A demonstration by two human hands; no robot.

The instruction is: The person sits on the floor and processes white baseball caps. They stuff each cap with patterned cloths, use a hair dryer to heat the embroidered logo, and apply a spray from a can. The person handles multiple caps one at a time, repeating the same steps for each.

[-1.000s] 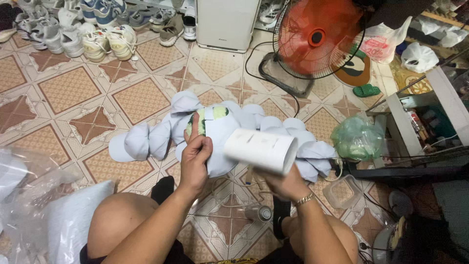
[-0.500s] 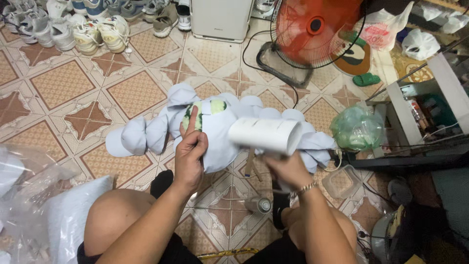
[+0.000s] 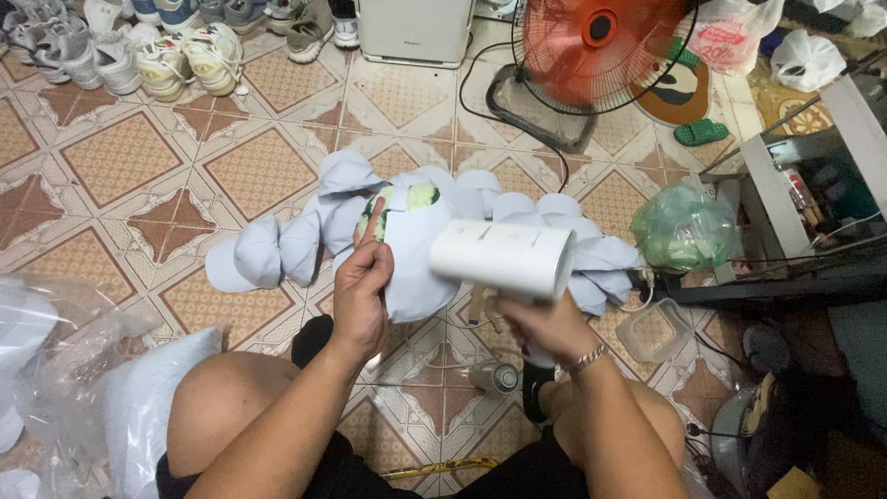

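The left hand [image 3: 362, 291] grips a pale blue fabric cap [image 3: 411, 254], forefinger stretched up along its crown beside a round green-and-white patch [image 3: 399, 199]. The cap is soft, smooth cloth, domed, held above the floor [image 3: 111, 166] in front of the knees. The right hand [image 3: 545, 323] is closed around the handle of a white hair dryer [image 3: 504, 259], a smooth plastic cylinder whose barrel lies level, just beside the cap. A metal bracelet [image 3: 589, 358] circles that wrist. Behind, more pale blue caps [image 3: 277, 249] lie in a loose row on patterned brown tiles. Crinkled clear plastic bags [image 3: 55, 351] sit at the left, and an orange fan [image 3: 601, 46] stands beyond.
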